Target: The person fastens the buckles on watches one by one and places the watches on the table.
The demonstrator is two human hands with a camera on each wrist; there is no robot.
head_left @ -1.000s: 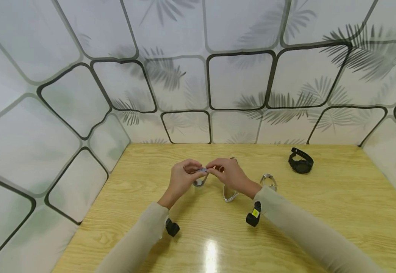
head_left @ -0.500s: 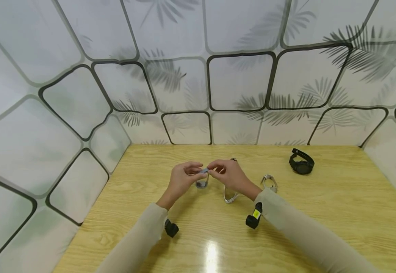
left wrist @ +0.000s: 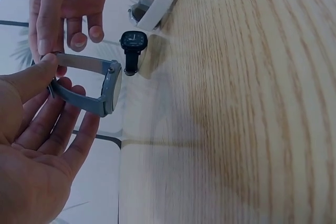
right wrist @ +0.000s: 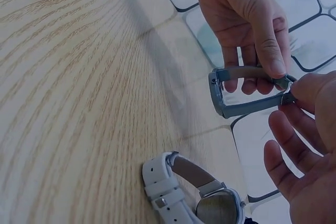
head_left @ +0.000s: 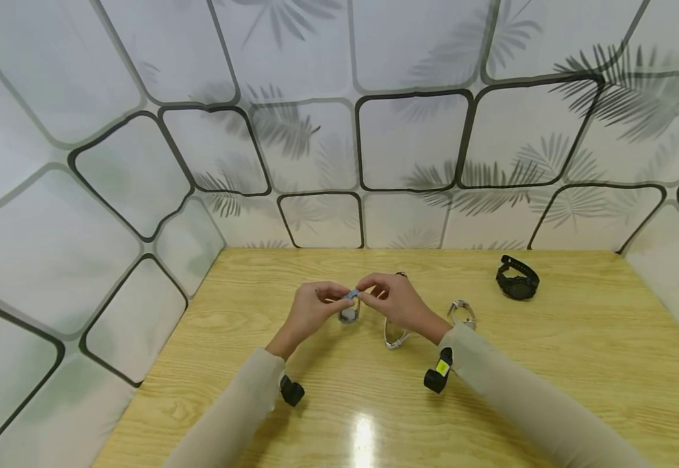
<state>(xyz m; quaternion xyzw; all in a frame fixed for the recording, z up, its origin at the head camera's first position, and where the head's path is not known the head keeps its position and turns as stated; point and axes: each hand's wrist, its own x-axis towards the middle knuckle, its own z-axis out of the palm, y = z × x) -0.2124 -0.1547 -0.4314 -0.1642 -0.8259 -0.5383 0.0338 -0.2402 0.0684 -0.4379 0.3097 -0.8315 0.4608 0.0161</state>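
Here the left hand and right hand pinch the strap ends of the grey watch above the table, just beside the white watch.

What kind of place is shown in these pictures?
Probably a staged recording booth, not a home. A light wooden table stands enclosed by white printed panels with palm-leaf shadows, and only wristwatches lie on it, such as a black watch and a white-strapped watch.

Leaf-patterned walls, wooden table
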